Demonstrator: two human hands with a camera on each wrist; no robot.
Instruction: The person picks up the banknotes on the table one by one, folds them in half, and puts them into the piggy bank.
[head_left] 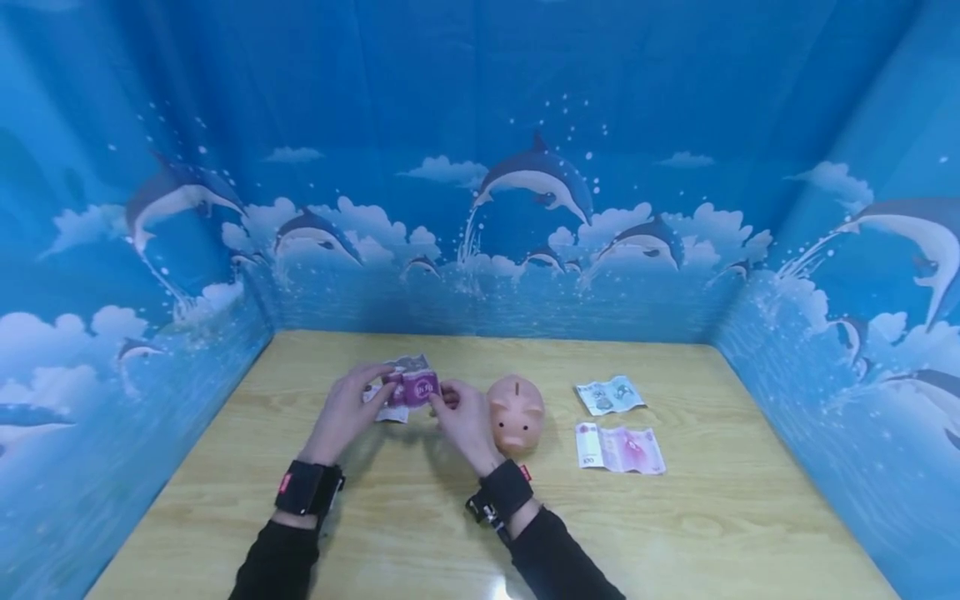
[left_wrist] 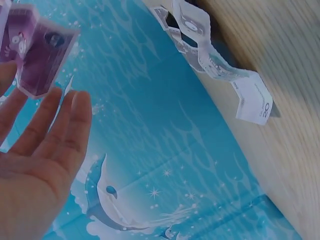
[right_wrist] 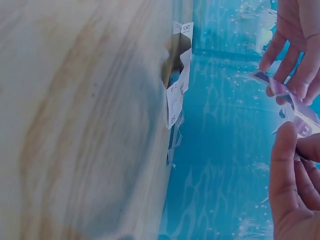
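A creased purple banknote is held up between both hands, above the left half of the table. My left hand pinches its left end between thumb and fingers, also seen in the left wrist view, where the purple banknote is cut off by the frame edge. The right hand pinches the opposite end; in the right wrist view its thumb and fingers close on the purple banknote. Beneath and behind lie crumpled greyish banknotes, one marked 20, partly hidden in the head view.
A pink piggy bank with a slot on top stands right beside my right hand. Farther right, a bluish banknote lies behind a pink banknote. Dolphin-print curtains border the wooden table at the back and sides.
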